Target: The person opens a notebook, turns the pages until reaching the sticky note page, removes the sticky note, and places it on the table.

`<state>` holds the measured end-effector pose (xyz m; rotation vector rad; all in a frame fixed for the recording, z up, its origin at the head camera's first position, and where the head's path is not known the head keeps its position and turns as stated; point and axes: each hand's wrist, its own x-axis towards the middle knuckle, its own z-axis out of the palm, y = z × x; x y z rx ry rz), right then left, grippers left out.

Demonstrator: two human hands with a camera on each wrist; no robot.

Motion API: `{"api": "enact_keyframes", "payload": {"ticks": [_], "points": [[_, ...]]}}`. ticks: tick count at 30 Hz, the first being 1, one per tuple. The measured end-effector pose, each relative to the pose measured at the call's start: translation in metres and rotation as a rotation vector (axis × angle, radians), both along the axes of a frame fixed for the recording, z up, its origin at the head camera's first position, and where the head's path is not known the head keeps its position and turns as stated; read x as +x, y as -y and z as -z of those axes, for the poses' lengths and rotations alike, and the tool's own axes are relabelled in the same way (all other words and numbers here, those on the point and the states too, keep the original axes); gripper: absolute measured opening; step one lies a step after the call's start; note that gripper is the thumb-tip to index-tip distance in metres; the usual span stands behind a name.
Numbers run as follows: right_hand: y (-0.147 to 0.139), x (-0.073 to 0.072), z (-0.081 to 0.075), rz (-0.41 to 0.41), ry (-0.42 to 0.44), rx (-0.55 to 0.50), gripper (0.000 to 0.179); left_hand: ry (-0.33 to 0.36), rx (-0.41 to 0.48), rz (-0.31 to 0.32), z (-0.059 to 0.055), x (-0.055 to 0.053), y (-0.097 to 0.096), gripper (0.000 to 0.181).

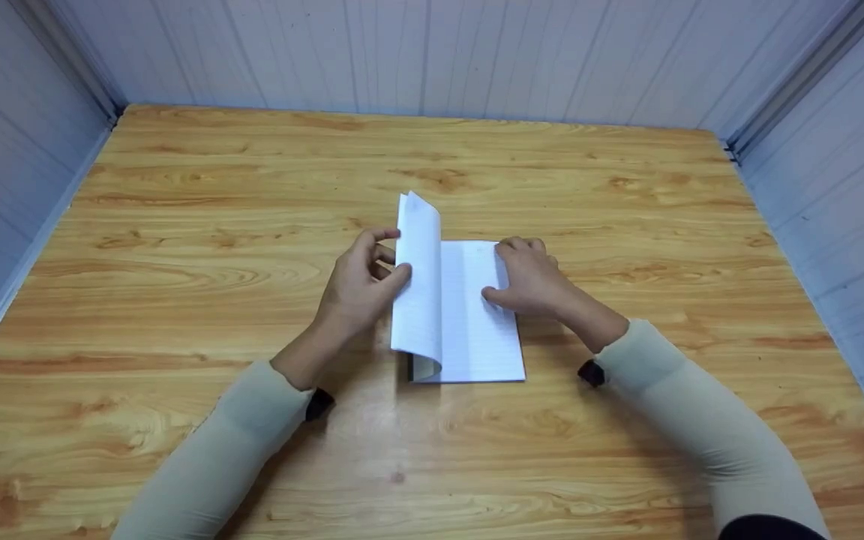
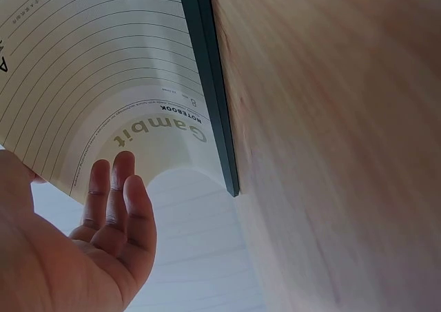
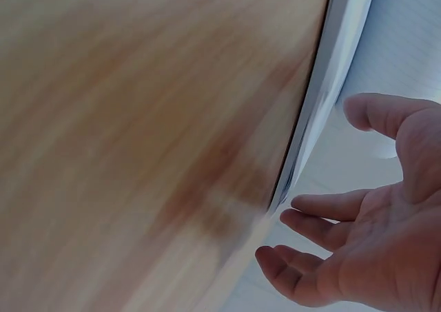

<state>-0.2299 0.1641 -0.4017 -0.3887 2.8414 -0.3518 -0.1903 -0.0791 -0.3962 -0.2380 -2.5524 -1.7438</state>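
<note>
A notebook (image 1: 481, 345) with lined white pages lies open on the wooden table, its left part lifted and curving upright. My left hand (image 1: 361, 289) pinches the outer edge of that lifted part between thumb and forefinger. In the left wrist view, three fingers of the left hand (image 2: 114, 236) stand loose by the cream cover (image 2: 131, 57), which is printed "Gambit" and "NOTEBOOK" beside a dark spine (image 2: 210, 85). My right hand (image 1: 533, 281) is at the notebook's right edge, thumb over the page. The right wrist view shows this hand (image 3: 372, 222) with spread, relaxed fingers near the notebook's edge (image 3: 306, 112).
The wood-grain table (image 1: 214, 180) extends on every side of the notebook. Pale panelled walls (image 1: 402, 56) enclose its back, left and right. Both forearms wear light sleeves (image 1: 252, 420), with a small black object (image 1: 319, 405) at each wrist.
</note>
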Motion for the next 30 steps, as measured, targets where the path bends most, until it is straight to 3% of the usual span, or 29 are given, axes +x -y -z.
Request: {"api": "enact_keyframes", "payload": {"ticks": [10,20,30], "points": [[-0.0046,-0.004,0.0034,-0.031,0.022,0.051,0.083,-0.001,0.025,0.006,-0.0006,0.0012,0.0005,0.041],[-0.0047,-0.0039,0.0032,-0.081,-0.011,0.071,0.077,-0.002,0.029,0.001,-0.0007,0.0001,0.0006,0.042],[-0.0023,-0.003,0.0034,-0.064,-0.037,0.044,0.072,-0.006,0.041,0.015,-0.0006,0.0004,0.0014,0.042]]}}
